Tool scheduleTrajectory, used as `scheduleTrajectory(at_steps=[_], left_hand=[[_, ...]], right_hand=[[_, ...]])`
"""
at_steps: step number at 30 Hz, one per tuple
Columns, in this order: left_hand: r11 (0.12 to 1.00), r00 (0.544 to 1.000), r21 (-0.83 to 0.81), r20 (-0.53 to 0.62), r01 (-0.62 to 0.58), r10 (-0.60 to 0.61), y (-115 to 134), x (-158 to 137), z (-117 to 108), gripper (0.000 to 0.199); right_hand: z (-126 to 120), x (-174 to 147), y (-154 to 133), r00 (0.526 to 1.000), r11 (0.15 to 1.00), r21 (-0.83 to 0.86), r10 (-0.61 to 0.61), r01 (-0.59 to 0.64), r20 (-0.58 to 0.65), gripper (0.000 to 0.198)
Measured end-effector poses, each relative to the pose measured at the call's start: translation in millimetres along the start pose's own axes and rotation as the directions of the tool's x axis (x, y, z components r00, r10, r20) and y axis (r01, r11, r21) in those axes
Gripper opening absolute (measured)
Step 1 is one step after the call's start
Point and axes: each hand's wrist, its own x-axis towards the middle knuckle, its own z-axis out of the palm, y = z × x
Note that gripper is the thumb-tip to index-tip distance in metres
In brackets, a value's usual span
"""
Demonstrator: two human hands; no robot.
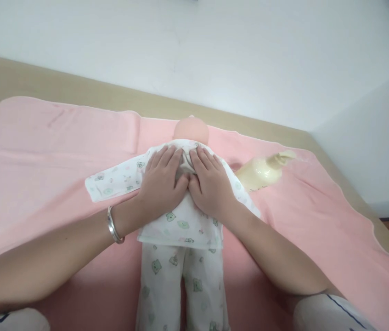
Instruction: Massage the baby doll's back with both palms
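A baby doll (191, 128) in a white pyjama top (194, 225) and matching trousers (160, 285), printed with small green animals, lies stretched out with its head away from me. No face shows on the round, bare head. My left hand (165, 177) is laid flat on the upper part of the top, fingers pointing towards the head. Beside it, my right hand (211, 179) rests flat in the same way. The two thumbs meet or nearly meet in the middle, and the cloth bunches between the hands. Neither hand grips anything.
Under the doll spreads a pink cloth (59, 161) over a tan surface (59, 80). A cream pump bottle (261, 172) lies on its side, right of the doll. White wall (194, 55) rises behind. A silver bangle (112, 225) circles my left wrist.
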Motion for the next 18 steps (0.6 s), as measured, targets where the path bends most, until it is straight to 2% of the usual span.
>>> scheduleTrajectory(at_steps=[18], left_hand=[[1.000,1.000,-0.009,-0.005,-0.005,0.005,-0.6,0.6,0.6,0.058]], right_hand=[[0.6,-0.7,-1.0,1.000,1.000,-0.004,0.002,-0.002,-0.021,0.060]])
